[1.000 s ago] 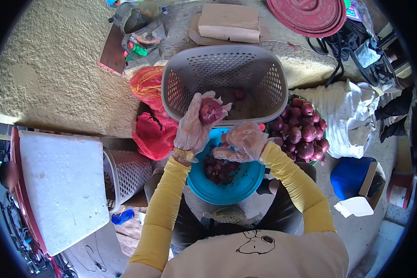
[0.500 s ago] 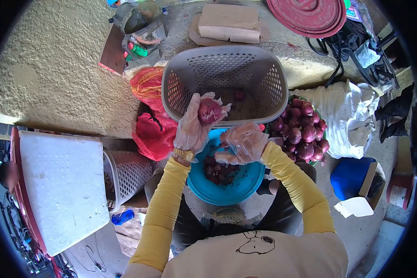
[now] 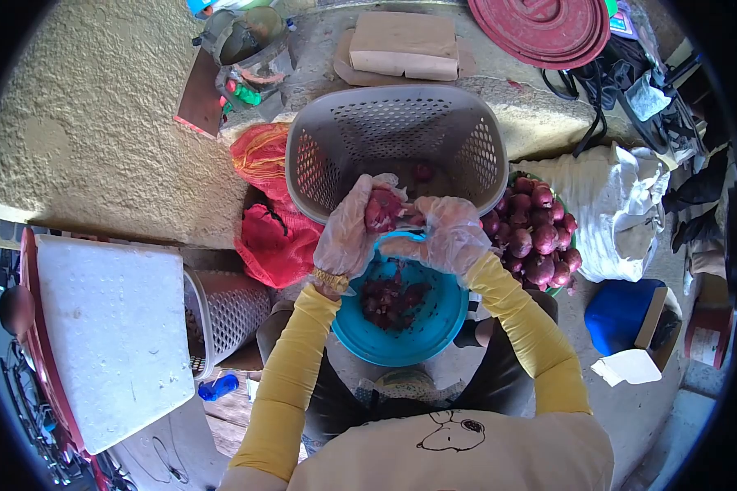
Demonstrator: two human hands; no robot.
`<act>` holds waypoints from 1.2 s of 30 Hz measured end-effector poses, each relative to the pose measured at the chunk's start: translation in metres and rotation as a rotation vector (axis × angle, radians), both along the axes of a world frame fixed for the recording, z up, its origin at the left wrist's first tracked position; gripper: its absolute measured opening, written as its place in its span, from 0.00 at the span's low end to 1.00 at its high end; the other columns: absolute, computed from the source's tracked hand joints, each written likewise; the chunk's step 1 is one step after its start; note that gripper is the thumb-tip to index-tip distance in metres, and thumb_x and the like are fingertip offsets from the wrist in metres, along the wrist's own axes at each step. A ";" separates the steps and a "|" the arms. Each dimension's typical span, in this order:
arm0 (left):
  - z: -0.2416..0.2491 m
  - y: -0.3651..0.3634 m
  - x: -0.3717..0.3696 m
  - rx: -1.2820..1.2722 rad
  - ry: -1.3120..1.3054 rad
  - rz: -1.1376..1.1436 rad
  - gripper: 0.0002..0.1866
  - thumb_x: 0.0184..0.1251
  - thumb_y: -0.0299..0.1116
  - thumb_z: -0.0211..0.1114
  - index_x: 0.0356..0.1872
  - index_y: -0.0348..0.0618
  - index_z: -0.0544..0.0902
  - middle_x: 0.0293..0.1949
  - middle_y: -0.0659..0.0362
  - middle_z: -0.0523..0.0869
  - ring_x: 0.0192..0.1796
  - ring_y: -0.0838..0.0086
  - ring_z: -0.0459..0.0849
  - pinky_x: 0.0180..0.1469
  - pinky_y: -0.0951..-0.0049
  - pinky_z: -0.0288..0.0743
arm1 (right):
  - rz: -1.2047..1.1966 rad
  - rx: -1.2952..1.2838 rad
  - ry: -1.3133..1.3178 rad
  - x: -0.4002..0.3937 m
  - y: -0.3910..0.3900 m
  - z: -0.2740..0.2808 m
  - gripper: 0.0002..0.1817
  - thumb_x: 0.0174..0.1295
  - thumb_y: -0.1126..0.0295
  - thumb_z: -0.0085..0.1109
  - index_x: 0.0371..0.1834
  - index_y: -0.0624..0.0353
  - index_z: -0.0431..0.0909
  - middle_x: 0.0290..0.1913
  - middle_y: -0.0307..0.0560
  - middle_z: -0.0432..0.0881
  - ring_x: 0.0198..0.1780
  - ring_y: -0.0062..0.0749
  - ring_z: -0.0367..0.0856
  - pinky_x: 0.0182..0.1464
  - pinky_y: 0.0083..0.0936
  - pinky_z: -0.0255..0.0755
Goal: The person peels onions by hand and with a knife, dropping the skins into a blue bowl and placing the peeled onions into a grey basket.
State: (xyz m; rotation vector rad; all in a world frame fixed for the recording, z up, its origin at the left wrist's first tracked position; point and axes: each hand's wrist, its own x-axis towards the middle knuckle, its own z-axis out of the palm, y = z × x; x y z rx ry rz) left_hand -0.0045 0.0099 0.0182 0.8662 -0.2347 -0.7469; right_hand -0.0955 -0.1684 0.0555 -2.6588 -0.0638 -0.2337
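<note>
My left hand, in a clear plastic glove, is closed around a red onion above the near rim of the grey basket. Against the onion's right side, my right hand, also gloved, has its fingers closed. Whatever they pinch, if anything, is hidden. Below both hands is a turquoise basin with dark red onion skins in it. The grey perforated basket holds a single red onion at its bottom. Several red onions are heaped to the right of my right hand.
Red mesh sacks lie left of the basket. A white sack lies beyond the onion heap. At left stand a white foam box and a pale basket. A cardboard box and red lid are on the ledge.
My right hand has risen from over the basin to the onion. My left hand has brought the onion slightly down and right, and the two hands now meet.
</note>
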 end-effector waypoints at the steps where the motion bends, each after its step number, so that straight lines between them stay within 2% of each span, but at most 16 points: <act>1: -0.001 -0.003 -0.002 -0.026 0.067 0.017 0.27 0.87 0.50 0.54 0.65 0.32 0.77 0.54 0.48 0.87 0.57 0.58 0.89 0.63 0.54 0.85 | -0.023 -0.050 0.038 0.000 -0.001 0.003 0.42 0.53 0.20 0.64 0.43 0.53 0.86 0.34 0.50 0.88 0.39 0.51 0.89 0.42 0.43 0.81; 3: -0.003 -0.005 -0.003 -0.052 0.135 0.032 0.26 0.87 0.49 0.54 0.65 0.33 0.77 0.54 0.48 0.88 0.56 0.60 0.89 0.63 0.56 0.85 | -0.048 -0.100 0.076 0.000 -0.002 0.004 0.43 0.53 0.21 0.64 0.44 0.54 0.85 0.35 0.51 0.88 0.39 0.51 0.89 0.43 0.43 0.81; 5: -0.003 -0.004 -0.004 0.081 -0.033 0.011 0.26 0.88 0.49 0.53 0.65 0.32 0.77 0.55 0.49 0.88 0.57 0.61 0.89 0.62 0.59 0.86 | -0.040 -0.132 0.058 0.000 -0.001 0.003 0.42 0.54 0.21 0.64 0.43 0.54 0.86 0.33 0.50 0.88 0.38 0.51 0.89 0.42 0.43 0.82; 9: 0.000 -0.006 -0.006 0.135 -0.116 0.041 0.26 0.89 0.49 0.52 0.65 0.32 0.78 0.55 0.48 0.88 0.56 0.62 0.89 0.61 0.61 0.87 | -0.035 -0.117 0.119 0.002 -0.003 0.006 0.41 0.55 0.22 0.64 0.43 0.54 0.86 0.32 0.50 0.88 0.38 0.51 0.89 0.42 0.44 0.82; 11: -0.003 -0.005 -0.005 0.326 -0.419 0.047 0.26 0.89 0.49 0.51 0.65 0.32 0.78 0.55 0.48 0.88 0.57 0.62 0.89 0.62 0.61 0.86 | -0.040 -0.114 -0.002 0.001 -0.002 0.000 0.41 0.55 0.22 0.64 0.42 0.54 0.86 0.32 0.50 0.88 0.38 0.51 0.89 0.42 0.45 0.82; 12: -0.005 -0.004 -0.004 0.326 -0.418 0.047 0.26 0.89 0.49 0.51 0.65 0.32 0.78 0.55 0.48 0.88 0.57 0.62 0.89 0.62 0.61 0.86 | -0.040 -0.114 -0.001 0.001 -0.002 0.000 0.41 0.55 0.22 0.64 0.42 0.54 0.86 0.32 0.50 0.88 0.38 0.51 0.89 0.42 0.45 0.82; 14: -0.010 -0.005 -0.002 0.023 -0.043 -0.003 0.26 0.89 0.49 0.50 0.65 0.32 0.78 0.55 0.48 0.88 0.58 0.62 0.88 0.64 0.61 0.85 | -0.050 -0.097 0.043 0.002 -0.003 0.001 0.41 0.56 0.22 0.63 0.40 0.54 0.86 0.33 0.52 0.89 0.39 0.52 0.89 0.43 0.46 0.82; 18: -0.001 -0.006 -0.005 0.041 0.003 0.003 0.27 0.89 0.49 0.50 0.65 0.32 0.77 0.55 0.48 0.87 0.59 0.62 0.88 0.65 0.61 0.84 | -0.048 -0.092 0.068 0.003 -0.005 -0.003 0.40 0.56 0.22 0.63 0.40 0.54 0.86 0.34 0.53 0.89 0.39 0.53 0.89 0.43 0.46 0.81; 20: 0.000 -0.006 -0.006 0.380 -0.486 0.051 0.27 0.89 0.50 0.50 0.65 0.32 0.77 0.55 0.47 0.87 0.59 0.62 0.88 0.65 0.62 0.84 | -0.029 -0.072 0.179 0.004 -0.006 0.000 0.49 0.55 0.18 0.58 0.48 0.61 0.86 0.35 0.59 0.87 0.42 0.56 0.88 0.47 0.47 0.80; 23: -0.004 -0.006 -0.004 0.399 -0.588 0.060 0.27 0.89 0.50 0.50 0.65 0.31 0.77 0.54 0.47 0.87 0.58 0.62 0.88 0.63 0.61 0.85 | -0.007 -0.045 0.120 0.003 -0.007 -0.004 0.48 0.55 0.19 0.60 0.46 0.61 0.86 0.34 0.58 0.86 0.42 0.56 0.88 0.46 0.47 0.80; 27: -0.001 -0.006 -0.005 0.397 -0.544 0.055 0.28 0.89 0.50 0.50 0.65 0.31 0.76 0.54 0.48 0.87 0.57 0.62 0.88 0.62 0.61 0.86 | 0.005 0.034 0.073 0.001 -0.006 -0.006 0.46 0.56 0.20 0.62 0.44 0.60 0.87 0.33 0.59 0.86 0.42 0.57 0.87 0.45 0.47 0.80; 29: -0.001 -0.007 -0.005 0.079 0.011 0.014 0.28 0.89 0.50 0.50 0.65 0.30 0.76 0.53 0.49 0.88 0.55 0.63 0.89 0.60 0.62 0.86 | 0.001 0.060 0.054 0.001 -0.005 -0.005 0.44 0.56 0.22 0.63 0.43 0.59 0.87 0.32 0.59 0.86 0.41 0.58 0.87 0.44 0.46 0.81; 30: -0.001 -0.007 -0.005 0.079 0.012 0.013 0.28 0.89 0.50 0.50 0.65 0.30 0.76 0.53 0.49 0.88 0.55 0.63 0.89 0.60 0.62 0.86 | 0.001 0.060 0.055 0.001 -0.006 -0.005 0.44 0.56 0.22 0.63 0.43 0.59 0.87 0.32 0.59 0.86 0.41 0.58 0.87 0.44 0.46 0.81; 33: -0.001 -0.006 -0.006 0.075 -0.040 0.003 0.28 0.89 0.50 0.51 0.65 0.30 0.76 0.52 0.49 0.88 0.54 0.63 0.89 0.59 0.63 0.86 | 0.027 0.087 0.118 0.002 -0.007 -0.003 0.41 0.59 0.23 0.62 0.47 0.54 0.88 0.31 0.55 0.88 0.37 0.55 0.88 0.41 0.46 0.80; 35: 0.000 -0.006 -0.007 0.349 -0.427 0.027 0.27 0.90 0.53 0.47 0.63 0.35 0.78 0.53 0.56 0.86 0.58 0.72 0.84 0.69 0.69 0.75 | -0.025 -0.071 0.146 0.003 -0.007 -0.001 0.47 0.55 0.19 0.61 0.45 0.60 0.87 0.33 0.59 0.87 0.40 0.59 0.88 0.45 0.46 0.81; 36: 0.001 -0.006 -0.007 0.350 -0.426 0.027 0.27 0.90 0.53 0.47 0.63 0.35 0.78 0.53 0.56 0.86 0.58 0.72 0.84 0.69 0.69 0.75 | -0.024 -0.071 0.146 0.003 -0.007 -0.002 0.47 0.55 0.19 0.61 0.45 0.60 0.87 0.33 0.59 0.87 0.40 0.59 0.88 0.45 0.46 0.81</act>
